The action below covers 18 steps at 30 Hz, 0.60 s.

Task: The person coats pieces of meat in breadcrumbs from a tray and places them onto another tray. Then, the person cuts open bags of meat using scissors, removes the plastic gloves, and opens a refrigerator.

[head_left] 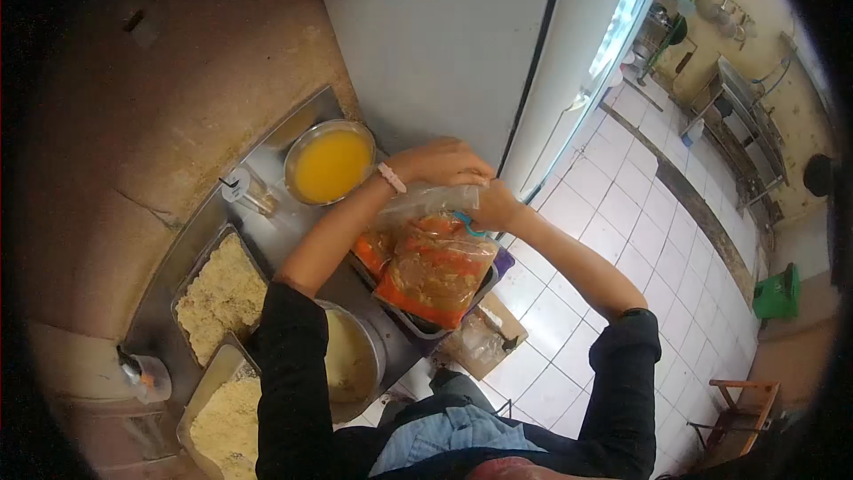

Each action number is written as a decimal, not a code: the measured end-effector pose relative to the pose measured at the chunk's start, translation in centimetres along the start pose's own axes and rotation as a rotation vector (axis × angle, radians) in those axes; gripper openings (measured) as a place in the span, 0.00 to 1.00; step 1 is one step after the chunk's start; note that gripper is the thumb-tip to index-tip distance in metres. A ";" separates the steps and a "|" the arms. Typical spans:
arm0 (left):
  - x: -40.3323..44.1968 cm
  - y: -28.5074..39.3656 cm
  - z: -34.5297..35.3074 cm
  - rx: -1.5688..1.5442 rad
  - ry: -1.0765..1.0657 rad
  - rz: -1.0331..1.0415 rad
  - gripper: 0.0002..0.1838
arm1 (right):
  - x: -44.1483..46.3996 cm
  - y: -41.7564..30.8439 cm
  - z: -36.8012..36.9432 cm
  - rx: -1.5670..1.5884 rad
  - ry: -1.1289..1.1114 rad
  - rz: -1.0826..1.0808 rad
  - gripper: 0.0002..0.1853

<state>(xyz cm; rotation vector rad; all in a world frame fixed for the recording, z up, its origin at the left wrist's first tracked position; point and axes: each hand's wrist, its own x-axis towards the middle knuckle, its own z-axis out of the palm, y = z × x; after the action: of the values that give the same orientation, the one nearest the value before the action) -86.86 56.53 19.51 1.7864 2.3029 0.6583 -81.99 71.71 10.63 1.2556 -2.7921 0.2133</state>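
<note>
A clear plastic bag of orange-red food, perhaps marinated meat, rests over a dark tray on the counter. My left hand, with a pink band at its wrist, is closed at the bag's gathered top. Close beside it, my right hand is closed on the same end of the bag, with its fingertips partly hidden. A bright blue strip, perhaps a tie or clip, shows just below the right hand. Another portion of orange food lies under the bag's left side.
A metal bowl of yellow liquid and a clear shaker stand behind my left arm. Trays of pale crumbs and a large metal pot are at left. A white fridge rises ahead. A cardboard box sits below.
</note>
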 end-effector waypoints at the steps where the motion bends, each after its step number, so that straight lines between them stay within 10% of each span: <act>1: -0.1 0.0 -0.4 0.003 0.003 -0.008 0.14 | 0.7 -0.1 0.4 -0.027 0.172 -0.117 0.19; 3: -0.1 0.1 -1.3 -0.032 -0.049 -0.037 0.15 | 2.0 -0.8 0.3 -0.048 0.347 -0.233 0.19; 5: -0.8 0.3 -2.4 -0.033 -0.016 -0.070 0.14 | 3.0 -2.1 -1.6 -0.004 -0.019 -0.070 0.20; 9: -2.1 -0.8 -2.9 -0.008 0.105 -0.105 0.16 | 4.6 -1.8 -1.6 -0.125 -0.019 -0.087 0.20; 11: -3.4 -2.0 -4.2 -0.084 0.198 -0.195 0.15 | 5.2 -3.7 -4.3 -0.298 -0.480 0.139 0.21; 18: -7.8 -3.7 -4.3 -0.274 0.403 -0.285 0.14 | 6.1 -1.8 -3.0 -0.265 -0.720 0.206 0.23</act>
<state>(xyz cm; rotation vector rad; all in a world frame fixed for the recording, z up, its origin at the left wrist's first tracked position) -89.59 47.36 20.62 1.2630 2.4859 1.3004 -84.65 66.55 14.48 1.1403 -3.3646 -0.7208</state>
